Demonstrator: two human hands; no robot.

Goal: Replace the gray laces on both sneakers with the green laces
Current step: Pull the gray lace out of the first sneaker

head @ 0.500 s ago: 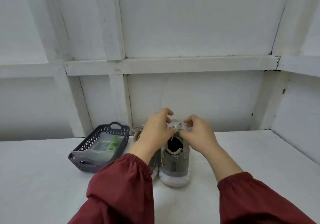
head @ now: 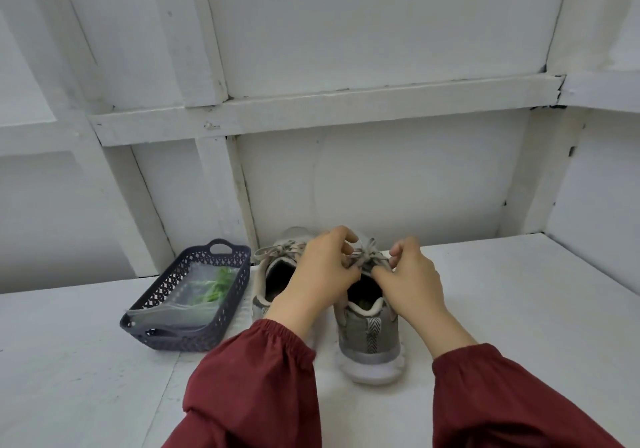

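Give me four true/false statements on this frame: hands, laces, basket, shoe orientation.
1. The left hand and right hand both pinch the gray lace on the right sneaker. True.
2. The left sneaker is already relaced. False: it has a gray bow; the green laces lie bagged in the basket.
3. The basket stands left of both sneakers. True.
4. The sneakers' toes point toward the camera. False: heels face it.

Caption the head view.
Left hand and right hand pinch the gray lace of one sneaker; green laces lie in the basket.
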